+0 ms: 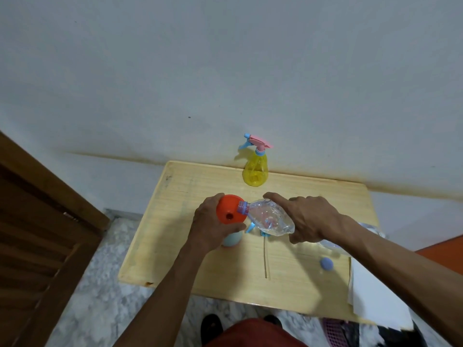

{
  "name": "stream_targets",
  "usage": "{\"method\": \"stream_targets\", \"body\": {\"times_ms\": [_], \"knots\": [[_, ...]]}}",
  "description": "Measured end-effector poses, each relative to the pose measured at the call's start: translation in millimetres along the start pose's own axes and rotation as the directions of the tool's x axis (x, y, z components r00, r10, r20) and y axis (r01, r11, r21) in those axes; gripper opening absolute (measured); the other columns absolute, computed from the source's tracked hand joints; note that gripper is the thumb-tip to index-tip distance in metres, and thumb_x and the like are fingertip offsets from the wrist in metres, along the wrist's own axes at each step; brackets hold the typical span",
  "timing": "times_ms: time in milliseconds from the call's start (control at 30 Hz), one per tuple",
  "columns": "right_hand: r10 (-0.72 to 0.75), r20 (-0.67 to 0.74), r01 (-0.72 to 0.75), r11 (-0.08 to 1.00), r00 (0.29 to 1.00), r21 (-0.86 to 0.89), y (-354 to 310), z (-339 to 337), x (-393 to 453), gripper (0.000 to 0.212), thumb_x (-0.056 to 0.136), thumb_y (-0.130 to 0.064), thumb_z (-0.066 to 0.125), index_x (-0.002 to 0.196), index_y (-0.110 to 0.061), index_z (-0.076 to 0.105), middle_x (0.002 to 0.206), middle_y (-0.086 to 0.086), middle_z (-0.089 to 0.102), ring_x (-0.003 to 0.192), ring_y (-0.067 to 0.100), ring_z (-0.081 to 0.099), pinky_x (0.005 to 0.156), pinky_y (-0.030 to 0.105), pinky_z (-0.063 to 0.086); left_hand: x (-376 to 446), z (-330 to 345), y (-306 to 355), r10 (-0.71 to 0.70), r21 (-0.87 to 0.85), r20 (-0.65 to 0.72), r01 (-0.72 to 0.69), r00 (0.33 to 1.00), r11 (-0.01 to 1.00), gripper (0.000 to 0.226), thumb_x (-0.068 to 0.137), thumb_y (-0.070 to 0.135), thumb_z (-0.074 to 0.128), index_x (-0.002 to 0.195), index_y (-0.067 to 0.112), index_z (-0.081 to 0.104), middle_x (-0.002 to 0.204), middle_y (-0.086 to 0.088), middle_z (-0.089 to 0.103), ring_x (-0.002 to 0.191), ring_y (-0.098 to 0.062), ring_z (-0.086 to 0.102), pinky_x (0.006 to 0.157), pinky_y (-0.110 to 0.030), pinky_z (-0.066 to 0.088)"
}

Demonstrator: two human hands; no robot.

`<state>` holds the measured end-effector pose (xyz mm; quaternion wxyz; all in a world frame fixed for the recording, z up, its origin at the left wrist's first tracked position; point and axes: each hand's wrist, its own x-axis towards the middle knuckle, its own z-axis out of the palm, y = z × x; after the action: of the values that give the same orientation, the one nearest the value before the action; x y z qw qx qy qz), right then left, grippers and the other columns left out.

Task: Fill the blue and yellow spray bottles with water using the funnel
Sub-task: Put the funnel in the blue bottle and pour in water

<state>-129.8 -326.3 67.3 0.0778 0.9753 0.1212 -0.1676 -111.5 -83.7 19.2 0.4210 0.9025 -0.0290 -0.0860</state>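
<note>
Item, my forearms, nearest the lens, reaching over the desk. Left hand: fingers curled round the orange funnel, steadying it on the blue spray bottle, mostly hidden beneath. Right hand: gripping the clear water bottle, tipped, mouth over the funnel's rim. Method, as I judge it: pour slowly, keep the funnel upright, mouth inside the rim. Yellow spray bottle: far edge, sprayer on, not yet filled. Blue cap: near my right arm.
</note>
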Motion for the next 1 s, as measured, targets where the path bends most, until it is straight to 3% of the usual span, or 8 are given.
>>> {"method": "stream_targets", "body": {"times_ms": [667,767,1000], "knots": [[0.010,0.057,-0.010,1.000,0.998,-0.003,-2,-9,-2,0.110,0.068,-0.041,0.080,0.147,-0.048,0.004,0.101,0.003,0.065,0.074,0.031,0.057,0.062,0.033,0.045,1,0,-2,0.013,-0.014,-0.009,-0.013,1.000,1.000,0.099,0.057,0.037,0.095,0.142,0.017,0.048,0.136,-0.003,0.056,0.117,-0.020,0.056,0.089,-0.027,0.047],[-0.004,0.059,0.004,1.000,0.998,-0.006,-1,-11,-3,0.111,0.068,-0.042,0.081,0.146,-0.048,0.004,0.102,0.004,0.066,0.078,0.032,0.061,0.063,0.034,0.048,0,0,-2,0.013,-0.013,-0.011,-0.013,1.000,1.000,0.100,0.056,0.038,0.095,0.142,0.018,0.048,0.135,-0.003,0.056,0.116,-0.020,0.056,0.092,-0.032,0.050],[0.000,0.074,0.000,1.000,0.997,-0.004,-1,-12,0,0.113,0.068,-0.044,0.082,0.149,-0.048,0.002,0.094,0.001,0.058,0.077,0.031,0.059,0.063,0.034,0.046,1,0,-2,0.017,-0.022,-0.015,-0.017,1.000,1.000,0.097,0.056,0.036,0.095,0.140,0.017,0.050,0.133,-0.003,0.057,0.114,-0.019,0.057,0.089,-0.028,0.049]]}}
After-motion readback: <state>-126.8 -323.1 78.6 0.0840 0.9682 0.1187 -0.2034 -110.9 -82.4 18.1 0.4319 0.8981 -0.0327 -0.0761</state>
